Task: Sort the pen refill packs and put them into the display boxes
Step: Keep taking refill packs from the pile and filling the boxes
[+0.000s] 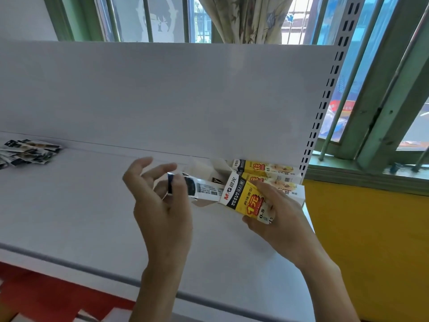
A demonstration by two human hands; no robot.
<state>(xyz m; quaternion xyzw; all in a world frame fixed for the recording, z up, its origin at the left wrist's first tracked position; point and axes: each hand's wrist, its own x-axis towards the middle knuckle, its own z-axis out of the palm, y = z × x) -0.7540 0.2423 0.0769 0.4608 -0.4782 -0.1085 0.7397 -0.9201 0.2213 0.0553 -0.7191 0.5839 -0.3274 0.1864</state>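
My right hand (281,217) grips a yellow, black and white display box (246,196), tilted with its open end to the left above the white shelf (92,205). My left hand (160,196) pinches the left end of a black-and-white refill pack (202,190) whose other end goes into that open end. Two more yellow display boxes (267,169) lie behind it against the shelf's back panel, at the right end. A pile of several loose refill packs (27,151) lies at the far left of the shelf.
The white back panel (162,94) rises behind the shelf, with a perforated upright (325,101) at its right end. A yellow wall (371,240) and a barred window (383,77) are to the right. A red floor (34,296) shows below the shelf's front edge.
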